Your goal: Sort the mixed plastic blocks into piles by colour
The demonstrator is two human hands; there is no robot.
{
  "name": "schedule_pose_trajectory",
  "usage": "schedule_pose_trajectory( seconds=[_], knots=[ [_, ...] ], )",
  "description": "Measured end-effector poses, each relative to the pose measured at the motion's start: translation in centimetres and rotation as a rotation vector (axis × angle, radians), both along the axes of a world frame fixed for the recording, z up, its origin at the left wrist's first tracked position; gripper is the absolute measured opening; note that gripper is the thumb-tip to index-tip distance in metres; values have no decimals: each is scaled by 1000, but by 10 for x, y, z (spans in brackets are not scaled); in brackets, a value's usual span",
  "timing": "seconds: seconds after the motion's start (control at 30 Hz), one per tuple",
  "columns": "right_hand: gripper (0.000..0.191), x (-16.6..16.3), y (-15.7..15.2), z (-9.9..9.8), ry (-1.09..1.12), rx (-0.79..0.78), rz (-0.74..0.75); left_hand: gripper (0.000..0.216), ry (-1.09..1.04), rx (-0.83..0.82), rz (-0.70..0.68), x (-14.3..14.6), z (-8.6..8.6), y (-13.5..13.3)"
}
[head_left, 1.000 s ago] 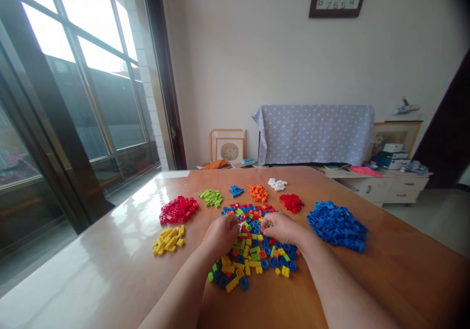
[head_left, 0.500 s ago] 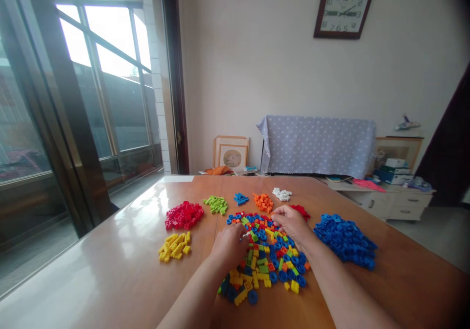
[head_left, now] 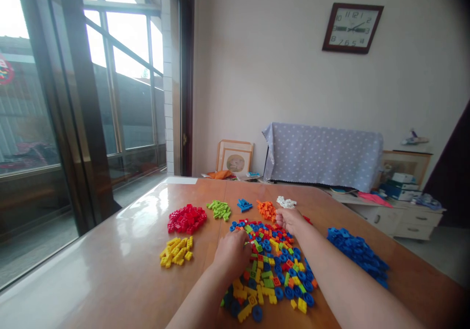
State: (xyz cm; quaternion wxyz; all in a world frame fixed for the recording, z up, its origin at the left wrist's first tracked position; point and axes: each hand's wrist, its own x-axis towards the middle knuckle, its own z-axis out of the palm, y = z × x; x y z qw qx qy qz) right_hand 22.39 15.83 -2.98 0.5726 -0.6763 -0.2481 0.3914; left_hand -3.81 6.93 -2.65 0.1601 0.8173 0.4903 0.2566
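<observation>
Taking the broad mixed spread of red, blue, yellow, lime-green and orange plastic building pieces (head_left: 268,274) as our clock's centre, with twelve away from us, we have it lying on the glossy brown wooden table (head_left: 121,275), partly under our hands. Our left hand (head_left: 231,254) sits at nine o'clock, over the spread's edge; its fingers bend inward, and we cannot tell how close the tips are or whether they pinch a piece. Our right hand (head_left: 289,220) is at one o'clock, its curled fingertips just beside the heap of small orange plastic bricks (head_left: 267,211) at twelve; whether they hold anything we cannot tell. The heap of small white plastic pieces (head_left: 286,202) lies just beyond that hand, so a careless knuckle there could push orange and white together. Our right forearm hides most of a small red plastic heap (head_left: 307,219) towards two o'clock and passes near the large blue plastic heap (head_left: 355,255) at three; a low sideways sweep of the arm could scatter either one. In the spread, the round blue pieces might roll if nudged, and the crowding around our left fingertips could make us drag neighbours along or pinch two pieces at once.
</observation>
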Motion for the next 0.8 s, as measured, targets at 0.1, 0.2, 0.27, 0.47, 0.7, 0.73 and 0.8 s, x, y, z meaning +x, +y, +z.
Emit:
schedule_pose_trajectory(
  seconds=[0.1, 0.2, 0.27, 0.47, 0.7, 0.73, 0.8],
  knots=[
    [31, 0, 18, -9, 30, -41, -2, 10, 1, 19, 8, 0, 0, -1],
    [37, -1, 33, -12, 59, -40, -8, 11, 13, 18, 20, 0, 0, -1],
    [36, -1, 40, -12, 72, -15, -22, 11, 25, 7, 22, 1, 0, -1],
    [24, 5, 41, -10, 81, 88, -58, 11, 55, 11, 18, 2, 1, -1],
    [12, 19, 6, -6, 48, 159, -38, 11, 64, 27, 20, 0, 0, 0],
    [11, 21, -2, -4, 39, 165, -28, 11, 62, 28, 18, 0, 0, 0],
    [13, 23, -20, -1, 14, 170, -4, 11, 61, 23, 14, 0, 1, -1]
  ],
)
